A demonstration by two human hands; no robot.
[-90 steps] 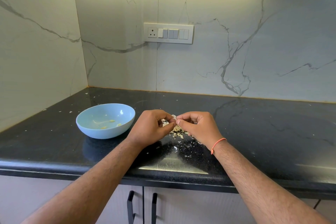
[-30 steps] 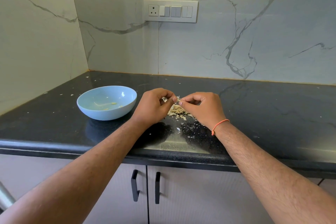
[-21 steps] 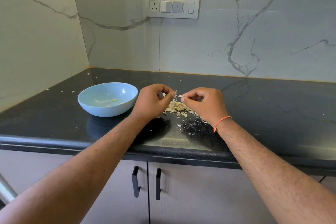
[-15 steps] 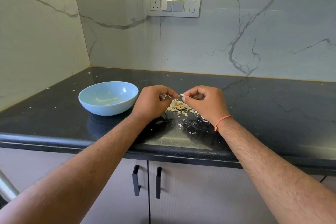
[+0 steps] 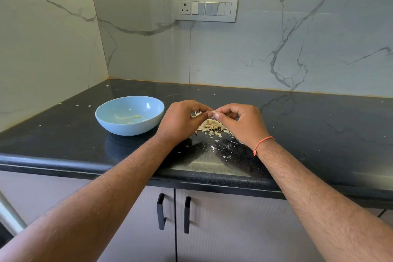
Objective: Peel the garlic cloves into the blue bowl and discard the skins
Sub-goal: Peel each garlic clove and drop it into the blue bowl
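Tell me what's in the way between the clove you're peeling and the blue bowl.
Only the left hand itself. It and the right hand pinch the garlic clove, and the blue bowl sits just beyond its knuckles. The counter there holds only stray skin flecks.

Both hands meet over the black counter (image 5: 319,134): the left hand (image 5: 180,122) and right hand (image 5: 242,122) pinch a small garlic clove (image 5: 213,111) between their fingertips, above a pile of skins (image 5: 210,127). The blue bowl (image 5: 129,115) sits just left, a few peeled bits inside.
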